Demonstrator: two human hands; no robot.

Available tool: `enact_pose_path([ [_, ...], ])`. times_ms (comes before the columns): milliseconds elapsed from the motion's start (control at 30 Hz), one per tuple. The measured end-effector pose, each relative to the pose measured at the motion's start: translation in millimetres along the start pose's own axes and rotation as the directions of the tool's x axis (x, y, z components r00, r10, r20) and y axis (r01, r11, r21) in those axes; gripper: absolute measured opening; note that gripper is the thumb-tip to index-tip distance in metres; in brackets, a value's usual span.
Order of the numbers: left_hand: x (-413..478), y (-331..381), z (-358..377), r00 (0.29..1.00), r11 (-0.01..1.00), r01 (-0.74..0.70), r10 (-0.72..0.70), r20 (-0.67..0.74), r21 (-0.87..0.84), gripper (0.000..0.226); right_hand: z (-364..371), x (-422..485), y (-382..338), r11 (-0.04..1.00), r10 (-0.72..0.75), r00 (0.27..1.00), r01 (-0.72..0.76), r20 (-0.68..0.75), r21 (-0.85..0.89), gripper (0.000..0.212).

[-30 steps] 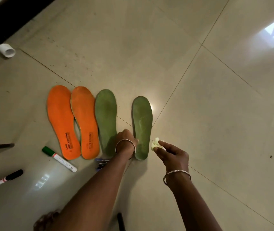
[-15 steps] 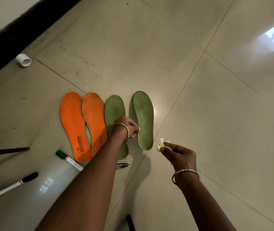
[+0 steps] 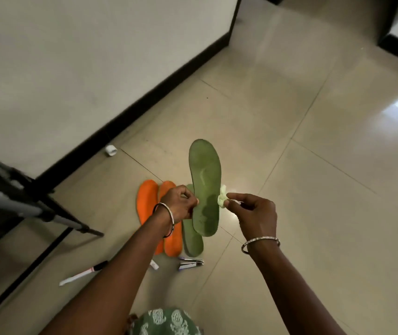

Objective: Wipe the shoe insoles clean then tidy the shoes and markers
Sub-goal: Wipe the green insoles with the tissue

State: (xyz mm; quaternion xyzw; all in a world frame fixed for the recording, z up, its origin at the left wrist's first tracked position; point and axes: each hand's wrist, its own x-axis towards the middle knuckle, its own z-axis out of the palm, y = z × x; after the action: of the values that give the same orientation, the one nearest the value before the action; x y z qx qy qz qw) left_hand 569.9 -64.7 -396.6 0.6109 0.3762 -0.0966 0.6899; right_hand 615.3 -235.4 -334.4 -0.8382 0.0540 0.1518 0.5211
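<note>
A long green foam insole (image 3: 205, 184) is being held up by the left hand (image 3: 181, 204), its fingers curled on one edge.
A small pale-green crumpled wad (image 3: 222, 201) is being pinched by the right hand (image 3: 253, 213) against the insole's other edge. Beneath the hands, a second green insole (image 3: 193, 241) and two orange insoles (image 3: 147, 201) are lying on the glossy beige tiled floor (image 3: 314, 189).

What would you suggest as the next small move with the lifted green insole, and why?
Probably sweep the pale wad, pinched in the right hand, across the green insole: the left hand holds it raised, the wad sits only at its right edge, and a darker patch shows lower down.
</note>
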Motion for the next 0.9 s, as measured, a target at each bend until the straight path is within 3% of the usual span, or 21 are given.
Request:
enact_pose_path([
  [333, -188, 63, -51, 0.955, 0.974, -0.198, 0.167, -0.246, -0.106, 0.019, -37, -134, -103, 0.944, -0.329, 0.929, 0.317, 0.168, 0.095, 0.015],
  [600, -362, 73, -40, 0.878, 0.863, -0.427, 0.324, -0.353, -0.27, 0.011, -106, -251, -135, 0.841, -0.534, 0.827, 0.5, 0.172, 0.206, 0.03],
  [700, -424, 71, -34, 0.83, 0.801, -0.515, 0.376, -0.412, -0.306, 0.012, -123, -294, -148, 0.781, -0.624, 0.749, 0.595, 0.224, 0.188, 0.041],
  [900, -521, 62, -27, 0.733, 0.657, -0.657, 0.443, -0.515, -0.37, 0.008, -144, -361, -167, 0.63, -0.774, 0.572, 0.735, 0.272, 0.251, 0.026],
])
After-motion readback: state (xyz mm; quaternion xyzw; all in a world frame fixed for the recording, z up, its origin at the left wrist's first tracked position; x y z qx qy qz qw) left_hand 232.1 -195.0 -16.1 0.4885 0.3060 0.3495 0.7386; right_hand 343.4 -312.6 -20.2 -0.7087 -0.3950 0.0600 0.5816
